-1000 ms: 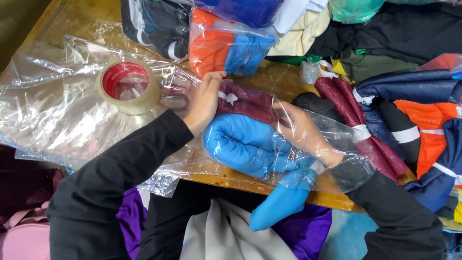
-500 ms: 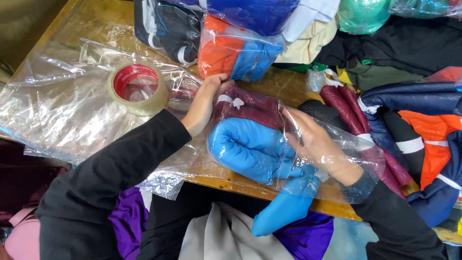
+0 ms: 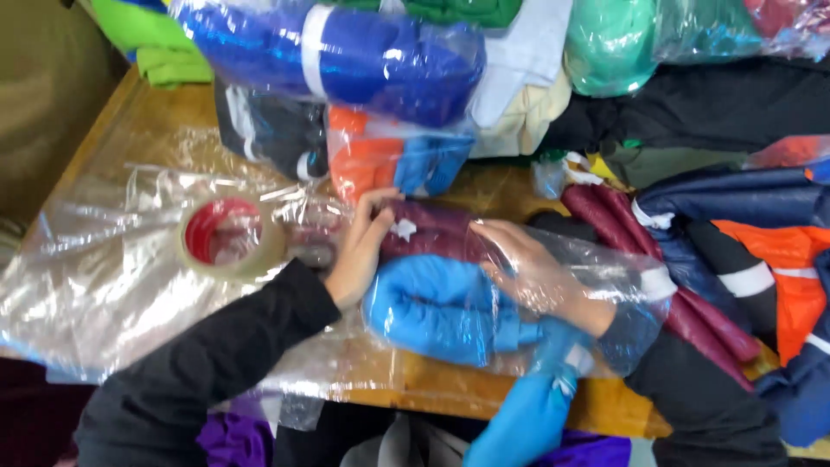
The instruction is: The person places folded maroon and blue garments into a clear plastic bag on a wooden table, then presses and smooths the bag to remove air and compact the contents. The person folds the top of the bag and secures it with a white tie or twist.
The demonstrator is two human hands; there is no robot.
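My right hand (image 3: 540, 281) sits inside the clear plastic bag (image 3: 605, 285), fingers spread flat over the folded blue-and-maroon garment (image 3: 432, 303); it presses rather than clamps. My left hand (image 3: 359, 251) lies against the garment's left end, from outside, fingers extended and together, thumb side up; I cannot tell whether it pinches the bag film. The garment rests on the near edge of the wooden table (image 3: 164, 130), one blue sleeve hanging over that edge. Left of the garment, a roll of clear tape with a red core (image 3: 226, 235) sits on a stack of flat clear plastic bags (image 3: 104, 277). Beyond the garment lies a bagged orange-and-blue garment (image 3: 389, 160). Right of it lie loose navy and orange garments with white stripes (image 3: 761, 259).
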